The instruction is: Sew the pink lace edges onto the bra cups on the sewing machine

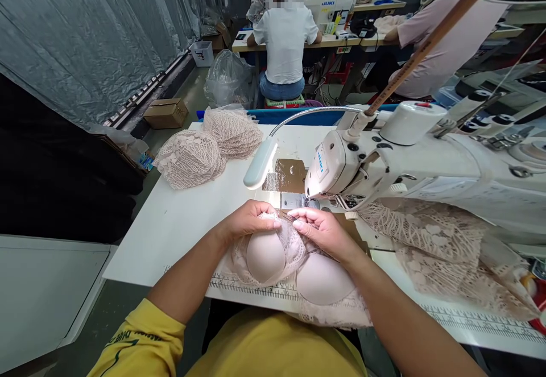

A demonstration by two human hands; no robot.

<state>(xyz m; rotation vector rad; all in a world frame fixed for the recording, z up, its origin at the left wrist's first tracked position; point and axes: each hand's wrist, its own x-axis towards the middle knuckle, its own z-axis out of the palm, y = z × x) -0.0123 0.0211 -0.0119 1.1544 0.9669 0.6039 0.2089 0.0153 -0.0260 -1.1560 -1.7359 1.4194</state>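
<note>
A pale pink lace bra (265, 256) with smooth moulded cups lies at the table's front edge, its lower lace hanging towards my lap. My left hand (256, 222) is closed, pinching the upper lace edge of the left cup between thumb and fingers. My right hand (318, 229) is closed too, its thumb and forefinger pinching at the bra's upper middle. Between the fingertips shows a thin, dark, shiny bit, too small to name. Both hands are just in front of the needle area of a white sewing machine (328, 166), apart from it.
Stacked lace pieces (191, 158) lie at the table's back left. More lace fabric (439, 246) is bunched under the machine arm. A lamp (261, 164) on a bent neck hangs over the table (179, 235). A ruler strip runs along the front edge. Two people sit at machines beyond.
</note>
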